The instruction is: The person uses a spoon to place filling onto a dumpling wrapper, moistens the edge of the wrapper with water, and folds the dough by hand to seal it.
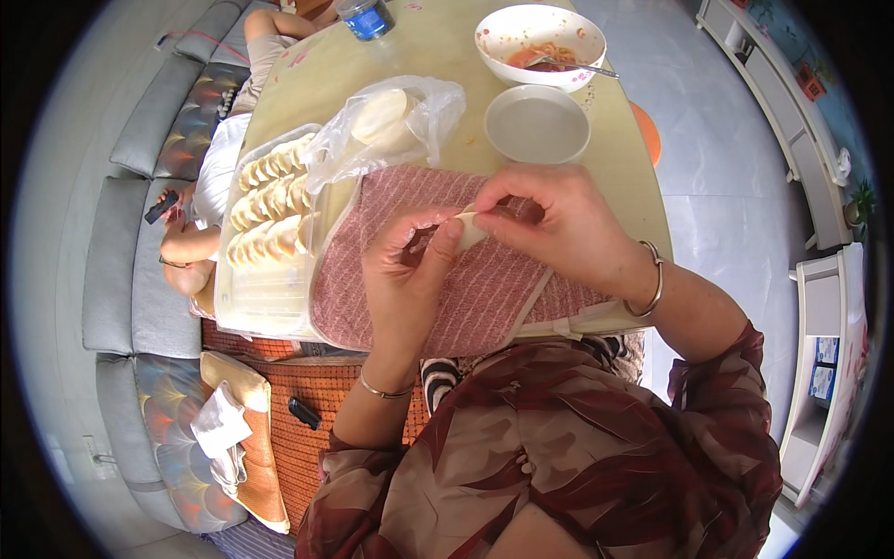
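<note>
Between my two hands, above a dusty-pink cloth, is a pale folded dumpling. My left hand pinches one end with thumb and finger. At the other end, my right hand presses the dough edge between thumb and fingertips. Left of the cloth stands a clear plastic tray with rows of shaped dumplings. Behind my left hand, round dumpling wrappers lie in a clear plastic bag. A white bowl of reddish filling holds a metal utensil; a grey-white bowl sits nearer me.
A lidded jar with a blue label stands at the table's far edge. On the left, a person on the grey sofa holds a dark object. An orange round seat shows beyond the table's right edge. White cabinets line the right.
</note>
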Action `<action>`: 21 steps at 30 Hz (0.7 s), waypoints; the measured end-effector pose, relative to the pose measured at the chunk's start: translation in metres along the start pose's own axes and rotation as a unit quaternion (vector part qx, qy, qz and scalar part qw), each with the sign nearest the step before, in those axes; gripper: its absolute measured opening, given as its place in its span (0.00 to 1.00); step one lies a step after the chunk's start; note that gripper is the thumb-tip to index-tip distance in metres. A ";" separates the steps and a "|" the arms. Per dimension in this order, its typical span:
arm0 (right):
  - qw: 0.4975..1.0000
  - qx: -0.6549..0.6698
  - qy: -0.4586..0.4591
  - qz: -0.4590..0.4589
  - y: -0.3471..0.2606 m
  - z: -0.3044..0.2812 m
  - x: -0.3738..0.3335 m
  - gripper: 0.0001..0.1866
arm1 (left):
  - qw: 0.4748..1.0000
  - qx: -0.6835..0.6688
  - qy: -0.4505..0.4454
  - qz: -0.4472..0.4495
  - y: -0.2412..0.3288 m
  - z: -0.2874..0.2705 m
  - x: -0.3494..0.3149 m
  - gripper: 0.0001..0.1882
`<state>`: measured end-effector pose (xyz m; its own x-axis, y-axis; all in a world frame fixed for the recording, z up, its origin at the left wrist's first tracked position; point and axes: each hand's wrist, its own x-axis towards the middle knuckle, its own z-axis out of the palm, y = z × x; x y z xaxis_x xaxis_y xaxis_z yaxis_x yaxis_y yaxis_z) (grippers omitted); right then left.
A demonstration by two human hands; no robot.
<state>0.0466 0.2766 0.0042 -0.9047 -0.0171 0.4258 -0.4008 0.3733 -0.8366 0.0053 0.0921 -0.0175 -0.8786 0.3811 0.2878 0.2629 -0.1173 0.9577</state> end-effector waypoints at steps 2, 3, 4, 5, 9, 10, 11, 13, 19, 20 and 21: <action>1.000 0.003 -0.005 -0.001 -0.002 0.000 0.001 0.07 | 1.000 -0.016 0.018 -0.015 0.002 -0.001 -0.001 0.06; 1.000 0.009 -0.003 -0.007 -0.002 0.000 0.001 0.08 | 0.999 -0.024 0.027 -0.022 0.003 -0.001 -0.001 0.06; 1.000 0.014 -0.001 -0.014 -0.002 0.000 0.001 0.08 | 0.999 -0.017 0.028 -0.022 0.004 -0.002 -0.001 0.06; 1.000 0.014 0.000 -0.016 -0.002 -0.001 0.001 0.08 | 0.999 -0.011 0.030 -0.022 0.006 -0.003 0.000 0.05; 1.000 0.005 -0.002 -0.023 -0.002 0.000 0.001 0.09 | 0.999 -0.008 0.031 -0.016 0.006 -0.006 0.000 0.05; 1.000 -0.002 -0.004 -0.024 -0.002 0.000 0.001 0.09 | 1.000 -0.004 0.023 -0.009 0.005 -0.006 0.001 0.05; 0.999 -0.016 0.002 -0.052 0.000 0.001 0.001 0.09 | 1.000 -0.001 0.015 -0.001 0.003 -0.008 0.002 0.05; 0.993 -0.042 0.013 -0.108 0.007 0.004 0.000 0.10 | 1.000 0.008 0.000 0.005 0.001 -0.010 0.002 0.05; 0.989 -0.064 0.010 -0.132 0.006 0.005 0.001 0.11 | 1.000 0.002 -0.028 -0.013 0.003 -0.010 0.004 0.05; 0.988 -0.066 0.006 -0.136 0.007 0.004 0.001 0.11 | 0.999 -0.017 -0.019 -0.031 0.004 -0.006 0.004 0.05; 0.988 -0.068 0.004 -0.141 0.007 0.004 0.001 0.11 | 0.998 -0.037 -0.011 -0.048 0.005 -0.004 0.004 0.05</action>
<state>0.0419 0.2758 -0.0026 -0.7583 -0.1320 0.6385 -0.6133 0.4765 -0.6299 0.0016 0.0891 -0.0118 -0.8889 0.4140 0.1960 0.1478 -0.1458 0.9782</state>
